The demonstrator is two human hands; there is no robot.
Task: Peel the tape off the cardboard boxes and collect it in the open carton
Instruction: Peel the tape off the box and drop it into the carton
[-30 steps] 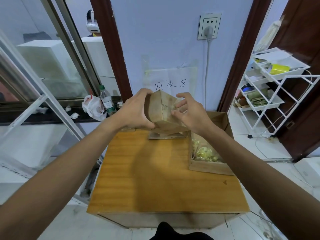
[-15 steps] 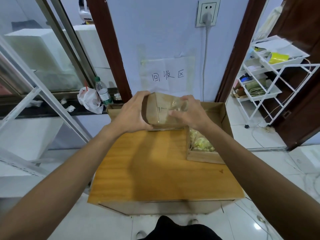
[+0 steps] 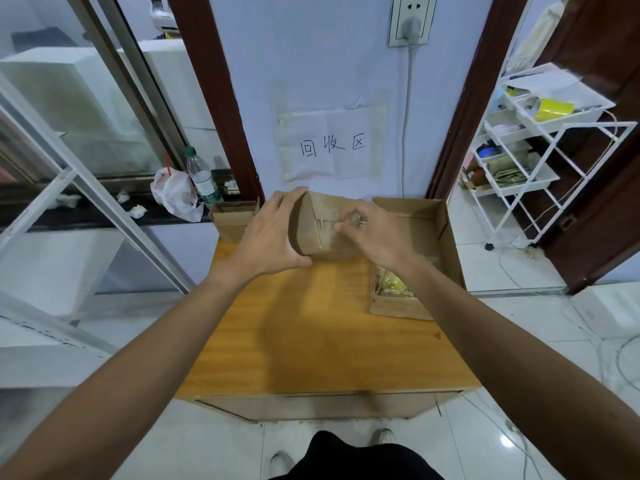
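1. Pinching clear tape on the cardboard box — thus the right hand is seen.
2. The box's left end is gripped by the left hand.
3. The box is held beside the open carton, at the far edge of the table.

— What's different from a second ago?

— The box has come down. It was held tilted, one corner up; now it lies level and low, at the far end of the table.

— And the right hand?

— Its fingers were spread flat on the box face. Now they're curled, pinching a bit of clear tape lifted from the top.

— The view?

— Tipped downward. Shoes show at the bottom, the socket has slid to the top edge, and a small box shows behind the left hand.
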